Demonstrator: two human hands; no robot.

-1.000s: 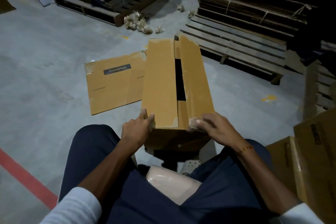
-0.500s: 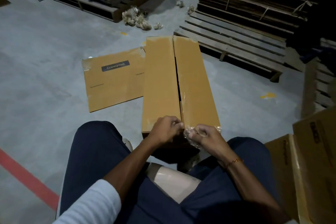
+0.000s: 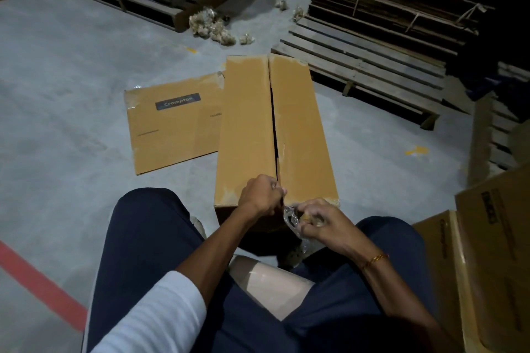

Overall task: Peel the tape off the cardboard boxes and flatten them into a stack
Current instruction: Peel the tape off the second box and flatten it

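Crouching over the box (image 3: 272, 129), whose long seam ran straight away, both hands pinched tape at its near end: left hand (image 3: 262, 195) on the seam, right hand (image 3: 321, 221) bunching crumpled tape (image 3: 291, 216).

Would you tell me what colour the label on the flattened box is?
Dark grey-blue with pale lettering, on the flattened box; the head view shows it.

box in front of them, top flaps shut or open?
Shut. The box's two top flaps lie flat, meeting along a narrow dark center seam; left hand is at its near end.
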